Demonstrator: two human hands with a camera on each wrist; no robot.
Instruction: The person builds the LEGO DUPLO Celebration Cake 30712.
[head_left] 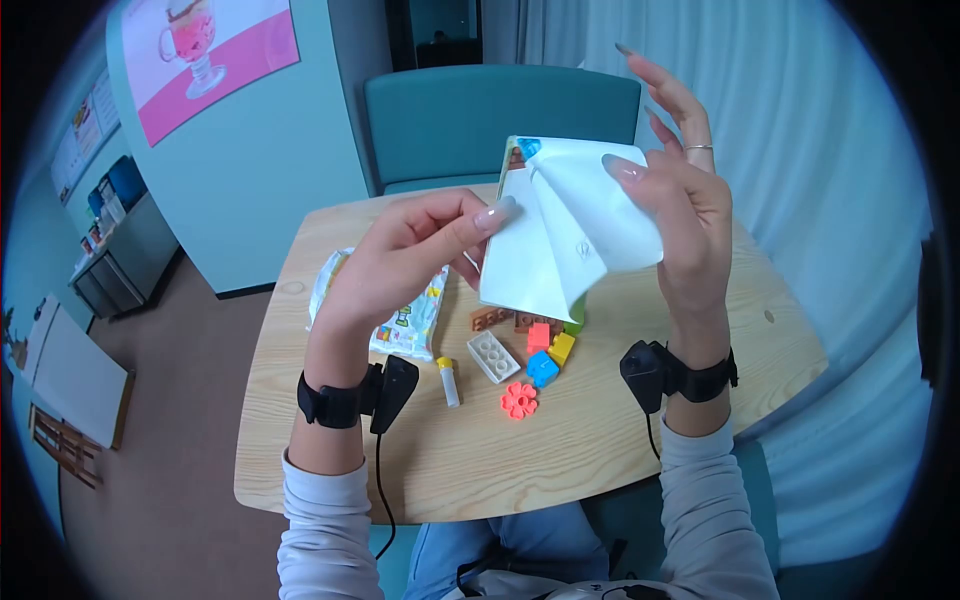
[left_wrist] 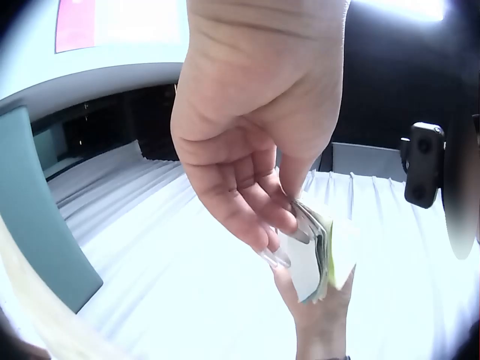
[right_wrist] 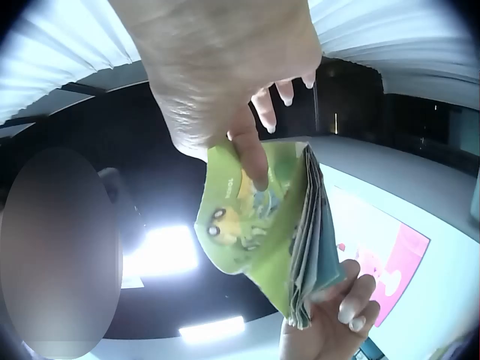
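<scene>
A small folded booklet (head_left: 540,235) is held up above the table in both hands, its white side facing the head camera. My left hand (head_left: 400,255) pinches its left edge, thumb on the white page. At the upper right my right hand (head_left: 690,215) grips the lifted page, thumb in front, other fingers raised. A green cartoon cover (right_wrist: 255,225) and several stacked page edges show in the right wrist view. Below the booklet lie toy building blocks: a white brick (head_left: 494,357), a blue block (head_left: 543,370), a yellow block (head_left: 562,348) and a coral flower piece (head_left: 519,401).
A printed plastic bag (head_left: 410,330) lies on the wooden table (head_left: 420,470) behind the left forearm. Beside it is a small tube with a yellow cap (head_left: 448,383). Brown bricks (head_left: 490,318) sit partly under the booklet's outline. A teal bench (head_left: 500,120) stands across the table.
</scene>
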